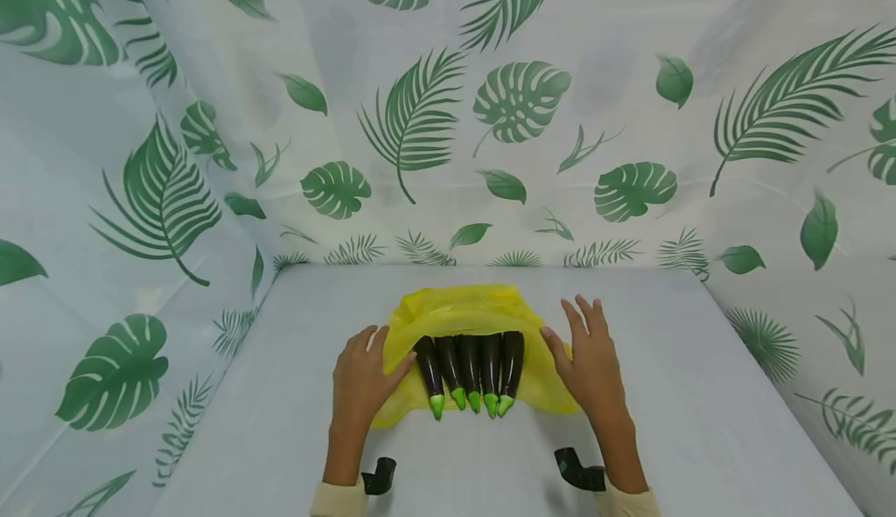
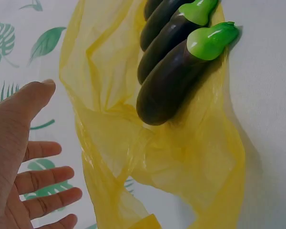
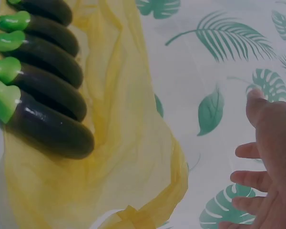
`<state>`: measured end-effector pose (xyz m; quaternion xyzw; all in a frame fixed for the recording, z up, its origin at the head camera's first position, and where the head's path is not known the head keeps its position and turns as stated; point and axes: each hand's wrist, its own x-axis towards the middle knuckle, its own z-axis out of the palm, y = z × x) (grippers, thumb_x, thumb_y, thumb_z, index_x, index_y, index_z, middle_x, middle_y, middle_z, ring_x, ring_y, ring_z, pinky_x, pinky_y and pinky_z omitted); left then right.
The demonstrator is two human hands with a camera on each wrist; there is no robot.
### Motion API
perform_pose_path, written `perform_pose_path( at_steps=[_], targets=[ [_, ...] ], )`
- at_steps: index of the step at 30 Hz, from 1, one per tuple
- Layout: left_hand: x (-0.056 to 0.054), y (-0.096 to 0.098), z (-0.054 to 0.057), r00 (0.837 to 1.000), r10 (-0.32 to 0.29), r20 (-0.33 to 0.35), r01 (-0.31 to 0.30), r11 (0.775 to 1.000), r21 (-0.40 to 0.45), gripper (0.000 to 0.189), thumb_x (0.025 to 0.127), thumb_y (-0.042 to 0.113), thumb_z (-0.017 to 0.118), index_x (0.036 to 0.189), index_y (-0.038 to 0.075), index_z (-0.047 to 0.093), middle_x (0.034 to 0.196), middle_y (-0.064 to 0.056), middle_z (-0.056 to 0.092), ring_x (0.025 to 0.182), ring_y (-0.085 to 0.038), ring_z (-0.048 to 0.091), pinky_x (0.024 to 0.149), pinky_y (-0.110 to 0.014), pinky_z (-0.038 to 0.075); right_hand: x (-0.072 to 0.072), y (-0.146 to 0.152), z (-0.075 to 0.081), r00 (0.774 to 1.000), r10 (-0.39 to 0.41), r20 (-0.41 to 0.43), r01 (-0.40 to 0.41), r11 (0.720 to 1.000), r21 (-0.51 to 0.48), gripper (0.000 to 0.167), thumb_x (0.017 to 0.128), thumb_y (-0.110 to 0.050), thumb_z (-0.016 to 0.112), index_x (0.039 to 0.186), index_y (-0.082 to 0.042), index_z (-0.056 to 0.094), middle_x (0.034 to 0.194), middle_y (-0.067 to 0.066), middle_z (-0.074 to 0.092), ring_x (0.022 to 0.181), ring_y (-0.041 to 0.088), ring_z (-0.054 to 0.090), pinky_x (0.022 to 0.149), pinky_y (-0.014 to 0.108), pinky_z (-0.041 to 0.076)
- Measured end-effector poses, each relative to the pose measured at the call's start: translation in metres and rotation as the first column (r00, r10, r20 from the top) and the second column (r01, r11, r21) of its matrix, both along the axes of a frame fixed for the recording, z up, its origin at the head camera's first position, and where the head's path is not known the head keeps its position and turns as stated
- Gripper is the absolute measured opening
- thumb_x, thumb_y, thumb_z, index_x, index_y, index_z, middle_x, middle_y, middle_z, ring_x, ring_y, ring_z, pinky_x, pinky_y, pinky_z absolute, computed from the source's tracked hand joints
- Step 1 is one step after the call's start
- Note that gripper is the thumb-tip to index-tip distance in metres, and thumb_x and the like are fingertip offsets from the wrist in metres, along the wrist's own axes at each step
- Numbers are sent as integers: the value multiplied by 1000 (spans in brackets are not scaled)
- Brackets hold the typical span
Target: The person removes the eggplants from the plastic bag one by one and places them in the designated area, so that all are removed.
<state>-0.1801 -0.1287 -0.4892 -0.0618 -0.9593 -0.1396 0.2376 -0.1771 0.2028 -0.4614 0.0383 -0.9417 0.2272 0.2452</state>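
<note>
Several dark eggplants (image 1: 470, 365) with bright green stems lie side by side, stems toward me, on a thin yellow plastic bag (image 1: 553, 385). In the head view, the bag's far part arches over their far ends. My left hand (image 1: 360, 381) is at the bag's left edge, its thumb near the outermost eggplant. The left wrist view shows this hand (image 2: 19, 162) with fingers spread, apart from the bag (image 2: 105, 157). On the right, my right hand (image 1: 591, 361) has its fingers extended beside the bag's edge. In the right wrist view that hand (image 3: 274, 157) holds nothing.
A white table (image 1: 700, 408) lies under the bag. Behind and at both sides hang white sheets (image 1: 434, 27) printed with green leaves. Black curved pieces (image 1: 579, 472) sit at both wrists, next to the beige sleeves (image 1: 339, 500).
</note>
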Motion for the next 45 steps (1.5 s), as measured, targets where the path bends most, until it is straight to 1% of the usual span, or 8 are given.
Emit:
perform_pose_path(
  at_steps=[4, 9, 16, 26, 34, 37, 40, 45],
  targets=[
    [1, 0, -1, 1000, 10, 9, -10, 1000, 26, 61, 84, 57, 66, 123, 9, 66, 117, -13, 66, 102, -32, 64, 74, -45, 56, 1, 0, 2, 995, -58, -81, 50, 993, -106, 47, 94, -30, 63, 131, -1, 57, 141, 22, 49, 138, 42, 37, 103, 63, 37],
    [4, 2, -5, 998, 10, 60, -13, 999, 48, 60, 84, 57, 67, 119, 8, 68, 114, -14, 67, 97, -31, 65, 69, -42, 57, 3, 6, -2, 982, -148, -117, 114, 960, -254, 32, 94, -22, 64, 117, 1, 65, 128, 21, 58, 124, 39, 51, 99, 58, 44],
    [5, 2, -11, 996, 19, 89, -23, 999, 46, 47, 83, 44, 74, 111, 7, 70, 107, -13, 68, 90, -28, 66, 67, -39, 56, 9, 20, -16, 970, -227, -89, 175, 903, -391, 27, 96, -18, 60, 111, 4, 67, 119, 23, 62, 116, 38, 57, 85, 57, 52],
    [5, 2, -15, 990, 25, 139, -37, 995, 87, 23, 82, 25, 77, 95, 6, 70, 86, -8, 68, 69, -23, 64, 55, -35, 51, 20, 29, -29, 949, -314, -8, 275, 843, -461, 33, 99, -23, 54, 112, 5, 65, 114, 22, 64, 109, 34, 60, 84, 53, 52],
    [4, 3, -20, 992, 23, 126, -36, 994, 101, 14, 84, 17, 75, 80, 8, 65, 68, -3, 61, 53, -13, 49, 47, -29, 41, 31, 23, -27, 938, -345, -28, 290, 830, -476, 33, 100, -23, 53, 112, 5, 65, 113, 20, 65, 107, 32, 61, 84, 51, 51],
    [3, 5, -22, 994, 20, 108, -30, 996, 85, 12, 83, 16, 76, 82, 8, 67, 68, -2, 61, 54, -13, 50, 48, -28, 42, 33, 20, -21, 937, -346, -57, 278, 832, -481, 32, 99, -24, 55, 112, 3, 66, 112, 17, 66, 106, 29, 61, 85, 29, 53],
    [2, 5, -22, 995, 21, 95, -27, 997, 68, 12, 83, 16, 76, 84, 8, 67, 68, -1, 61, 54, -13, 51, 49, -29, 43, 33, 17, -14, 941, -320, -109, 231, 844, -484, 29, 98, -23, 56, 112, 1, 67, 111, 15, 67, 104, 21, 61, 81, 6, 42],
    [1, 7, -22, 995, 22, 95, -28, 997, 67, 12, 84, 17, 75, 83, 8, 67, 66, -1, 59, 53, -12, 47, 50, -28, 41, 32, 6, -3, 953, -210, -218, 85, 877, -473, 21, 96, -15, 59, 108, 0, 69, 106, 12, 69, 99, 0, 55, 81, 1, 39]
  ],
)
